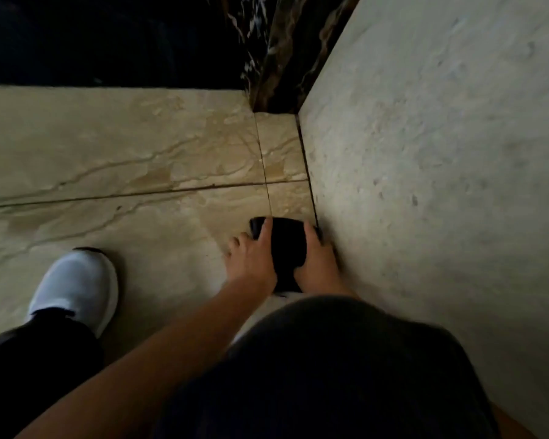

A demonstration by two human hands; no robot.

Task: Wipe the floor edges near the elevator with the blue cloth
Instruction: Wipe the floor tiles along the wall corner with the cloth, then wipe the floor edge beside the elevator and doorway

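The cloth (286,248) looks almost black in this dim light. It lies folded on the beige marble floor (140,153), tight against the seam where the floor meets the pale wall (425,153). My left hand (251,261) presses on its left side, with fingers spread over its top corner. My right hand (317,261) presses on its right side, next to the wall seam. My dark knee hides the cloth's near end and my right wrist.
A dark veined marble frame (276,58) stands at the corner beyond the cloth. Left of it is a dark opening (108,39) along the floor's far edge. My white shoe (76,286) rests on the floor at the left.
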